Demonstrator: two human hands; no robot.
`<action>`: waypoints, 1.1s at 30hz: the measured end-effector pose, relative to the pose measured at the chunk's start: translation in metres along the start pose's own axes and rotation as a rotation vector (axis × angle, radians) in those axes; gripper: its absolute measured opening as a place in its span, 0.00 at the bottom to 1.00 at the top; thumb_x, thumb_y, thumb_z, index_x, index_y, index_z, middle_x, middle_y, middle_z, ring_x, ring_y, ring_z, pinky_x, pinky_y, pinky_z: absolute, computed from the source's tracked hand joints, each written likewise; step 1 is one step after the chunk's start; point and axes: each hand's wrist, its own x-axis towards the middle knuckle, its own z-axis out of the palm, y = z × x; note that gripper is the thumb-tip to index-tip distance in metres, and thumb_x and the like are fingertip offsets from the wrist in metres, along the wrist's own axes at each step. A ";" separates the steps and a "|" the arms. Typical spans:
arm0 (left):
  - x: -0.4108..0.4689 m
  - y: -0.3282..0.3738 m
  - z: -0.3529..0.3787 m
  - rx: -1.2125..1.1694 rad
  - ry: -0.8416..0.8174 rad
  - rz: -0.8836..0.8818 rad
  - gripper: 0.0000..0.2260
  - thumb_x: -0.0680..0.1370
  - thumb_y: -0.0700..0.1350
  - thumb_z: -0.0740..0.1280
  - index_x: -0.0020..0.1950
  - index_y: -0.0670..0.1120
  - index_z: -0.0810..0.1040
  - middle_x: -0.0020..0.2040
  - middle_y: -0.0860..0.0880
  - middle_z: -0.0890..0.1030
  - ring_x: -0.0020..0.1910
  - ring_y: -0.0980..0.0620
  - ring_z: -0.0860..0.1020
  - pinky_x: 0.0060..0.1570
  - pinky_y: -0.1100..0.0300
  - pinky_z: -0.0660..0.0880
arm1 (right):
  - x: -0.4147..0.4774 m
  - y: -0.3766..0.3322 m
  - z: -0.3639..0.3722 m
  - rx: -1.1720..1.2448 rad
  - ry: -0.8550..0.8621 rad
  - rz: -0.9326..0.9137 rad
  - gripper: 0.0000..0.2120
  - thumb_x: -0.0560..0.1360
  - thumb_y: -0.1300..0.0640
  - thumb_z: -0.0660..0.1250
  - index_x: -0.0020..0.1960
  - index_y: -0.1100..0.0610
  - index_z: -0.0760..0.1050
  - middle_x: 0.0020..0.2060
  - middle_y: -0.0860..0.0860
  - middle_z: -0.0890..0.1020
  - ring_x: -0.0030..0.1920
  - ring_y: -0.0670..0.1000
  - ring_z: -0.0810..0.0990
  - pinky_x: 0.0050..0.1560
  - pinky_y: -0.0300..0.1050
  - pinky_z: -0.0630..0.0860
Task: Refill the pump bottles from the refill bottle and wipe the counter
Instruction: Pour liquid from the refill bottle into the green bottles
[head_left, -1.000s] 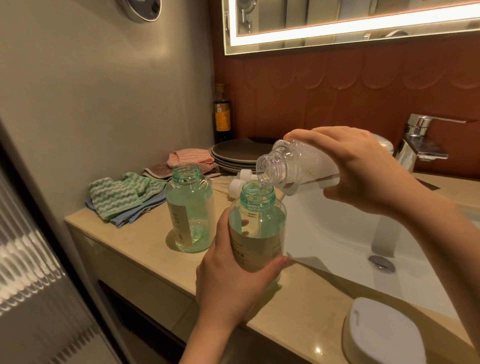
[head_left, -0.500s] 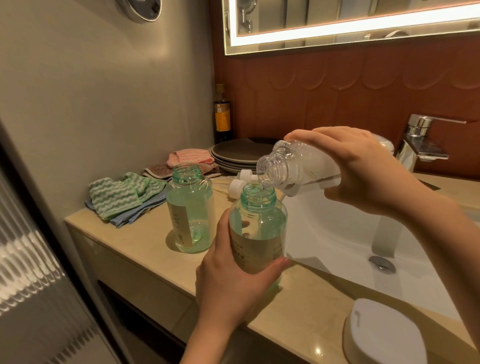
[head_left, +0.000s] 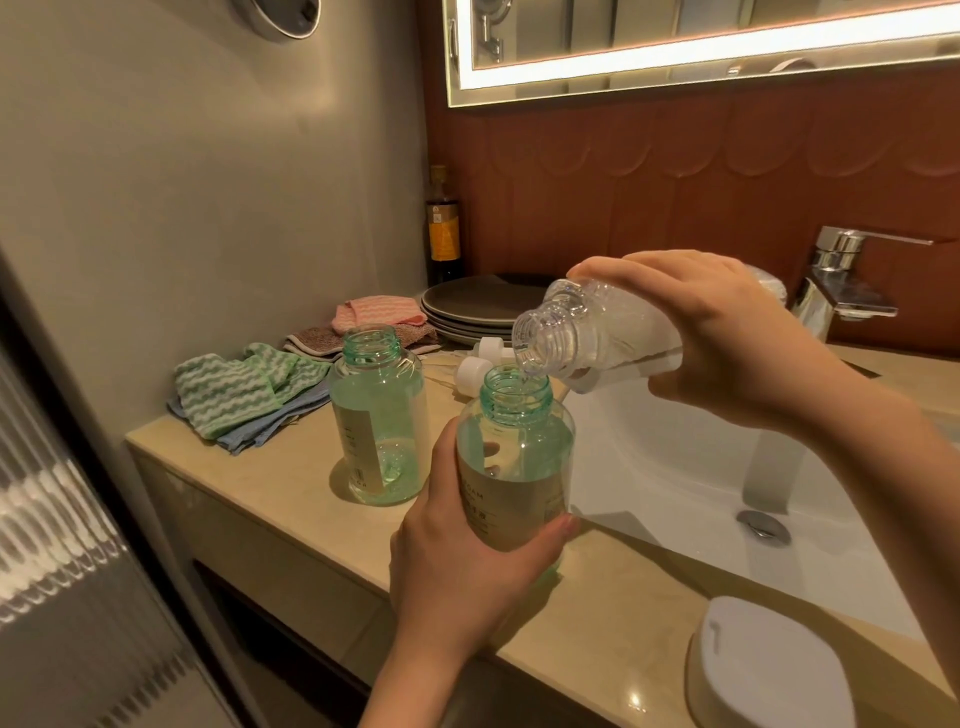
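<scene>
My left hand (head_left: 457, 571) grips a green-tinted pump bottle (head_left: 514, 457) with its top off, at the counter's front edge beside the sink. My right hand (head_left: 727, 343) holds the clear refill bottle (head_left: 587, 332) tipped almost level, its mouth just over the green bottle's neck, and a thin stream of clear liquid runs in. A second open green bottle (head_left: 382, 421) stands on the beige counter (head_left: 291, 483) to the left. Two white pump heads (head_left: 480, 361) lie behind the bottles. Green striped and blue cloths (head_left: 244, 389) lie at the counter's left end.
A white sink basin (head_left: 691, 467) with a chrome tap (head_left: 841, 286) is on the right. Stacked dark plates (head_left: 478, 306), pink and brown cloths (head_left: 374, 314) and a dark bottle (head_left: 444, 228) stand at the back. A white lidded box (head_left: 769, 670) sits at the front right.
The hands and both bottles stay almost still. The refill bottle stays tipped over the held bottle's neck.
</scene>
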 end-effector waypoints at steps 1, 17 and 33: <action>0.000 0.000 0.000 -0.007 0.001 0.000 0.43 0.55 0.72 0.67 0.67 0.68 0.54 0.57 0.67 0.71 0.59 0.57 0.73 0.58 0.45 0.73 | 0.000 0.000 0.000 0.001 -0.002 0.000 0.48 0.59 0.66 0.78 0.73 0.47 0.61 0.62 0.53 0.76 0.62 0.59 0.72 0.62 0.57 0.67; 0.000 -0.002 0.001 0.008 0.012 0.023 0.43 0.55 0.72 0.67 0.67 0.67 0.55 0.55 0.69 0.70 0.58 0.58 0.73 0.57 0.47 0.74 | 0.000 0.001 0.000 0.009 -0.007 0.000 0.48 0.59 0.66 0.78 0.73 0.46 0.61 0.62 0.53 0.75 0.63 0.58 0.72 0.62 0.57 0.66; 0.000 -0.004 0.002 0.006 0.021 0.039 0.43 0.56 0.72 0.67 0.67 0.67 0.56 0.58 0.65 0.72 0.58 0.57 0.74 0.56 0.47 0.75 | 0.000 0.000 0.000 0.005 0.007 -0.016 0.48 0.58 0.66 0.78 0.72 0.47 0.62 0.61 0.54 0.76 0.62 0.59 0.73 0.61 0.58 0.67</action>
